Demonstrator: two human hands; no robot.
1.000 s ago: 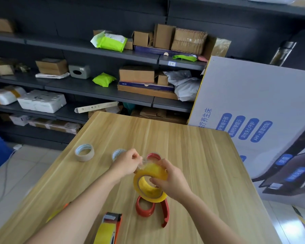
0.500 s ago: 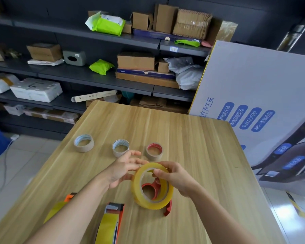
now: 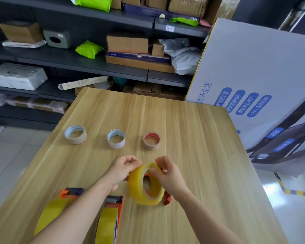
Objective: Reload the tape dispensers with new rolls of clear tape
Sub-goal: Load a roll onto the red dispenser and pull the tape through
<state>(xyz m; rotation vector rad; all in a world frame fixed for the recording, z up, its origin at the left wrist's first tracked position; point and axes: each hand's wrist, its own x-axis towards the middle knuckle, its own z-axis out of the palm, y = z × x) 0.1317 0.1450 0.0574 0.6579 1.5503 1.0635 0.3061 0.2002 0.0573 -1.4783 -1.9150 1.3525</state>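
Tape roll (image 3: 137, 188) turned edgewise; left hand (image 3: 122, 169), right hand (image 3: 169, 175) fingers pinching its top.

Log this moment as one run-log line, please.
left hand: pinches tape roll | right hand: grips roll | red dispenser: behind roll, not loaded

tape roll (image 3: 138, 188): yellowish-clear, upright, held | red dispenser (image 3: 167, 199): mostly hidden behind it
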